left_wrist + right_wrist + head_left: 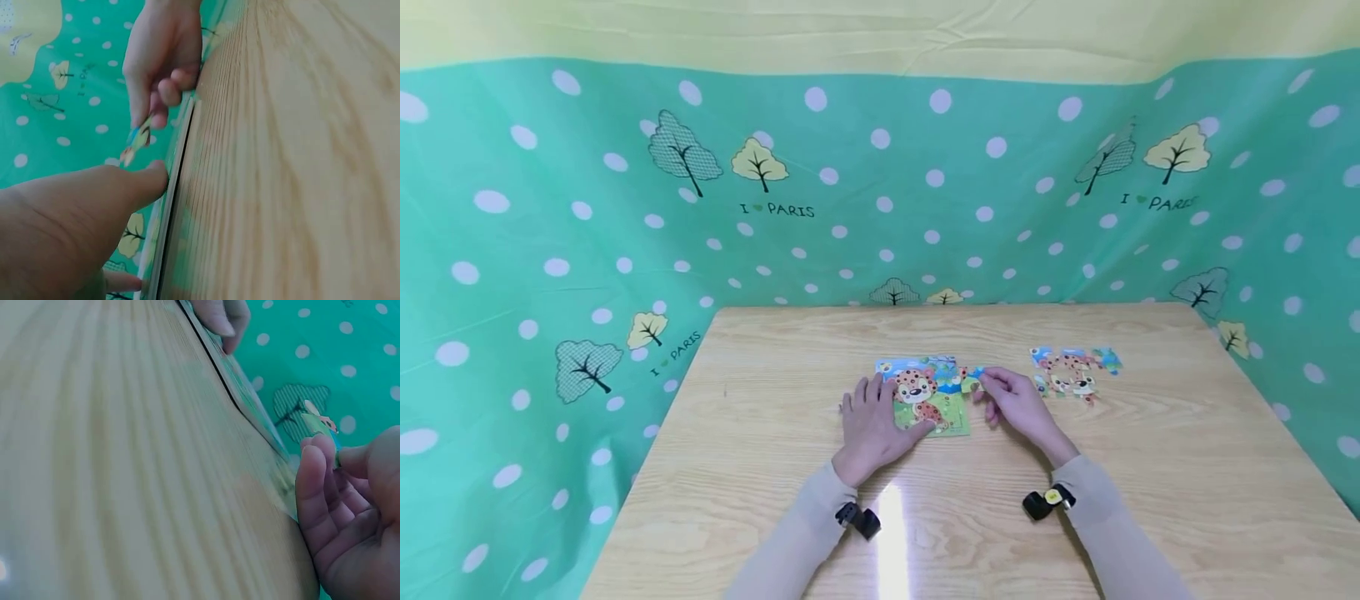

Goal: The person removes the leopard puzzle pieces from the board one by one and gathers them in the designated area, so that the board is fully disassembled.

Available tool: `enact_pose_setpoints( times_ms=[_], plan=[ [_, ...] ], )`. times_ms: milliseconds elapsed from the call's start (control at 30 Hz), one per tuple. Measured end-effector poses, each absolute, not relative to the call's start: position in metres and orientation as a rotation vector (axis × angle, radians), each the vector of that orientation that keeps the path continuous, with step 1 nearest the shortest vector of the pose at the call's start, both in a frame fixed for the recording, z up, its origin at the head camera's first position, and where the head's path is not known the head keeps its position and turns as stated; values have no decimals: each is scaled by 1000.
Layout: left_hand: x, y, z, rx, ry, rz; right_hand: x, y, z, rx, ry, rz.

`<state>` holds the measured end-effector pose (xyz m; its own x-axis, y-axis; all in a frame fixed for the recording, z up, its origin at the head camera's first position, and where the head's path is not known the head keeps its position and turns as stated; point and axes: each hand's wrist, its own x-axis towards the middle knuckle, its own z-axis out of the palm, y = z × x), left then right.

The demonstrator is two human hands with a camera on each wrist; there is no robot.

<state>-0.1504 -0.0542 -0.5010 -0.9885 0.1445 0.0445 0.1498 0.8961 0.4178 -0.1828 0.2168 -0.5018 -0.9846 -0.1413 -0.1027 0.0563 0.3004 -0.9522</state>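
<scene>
The left hand lies over the left side of the picture board, its grip spread, with fingers reaching up along the board's left part and the thumb pointing across toward the lower edge. The right hand is just beyond the board's right edge, its grip pinched on one puzzle piece between thumb and finger — the other fingers curl loosely below. Both wrist views show this piece held up off the worktop, near the board's right side.

Left of the board, bare wood runs out to the worktop's left edge; above it a strip of wood separates it from the back edge, where the spotted curtain hangs. Below it, between the sleeves, a bright streak of light crosses the wood. To its right, past the right hand, loose pieces lie well apart from the board.

The board shows a spotted cub on green ground under blue sky, its left side partly covered by the hand. The pinched piece carries blue, green and some orange-red. The loose pieces farther right of the board — blue, green and spotted orange — show parts of a cub's face.
</scene>
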Motion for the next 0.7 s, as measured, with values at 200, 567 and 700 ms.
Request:
enact_pose_setpoints(
  times_ms=[200,567,700],
  plan=[
    [-153,-67,-499,-336,-3061,-724,-178,244,-502,10,2423,-1769],
    [-161,-109,-504,-678,-3084,-939,-173,261,-500,103,2453,-1839],
    [-161,-115,-505,-737,-3089,-996,-171,267,-499,115,2468,-1821]
  ],
)
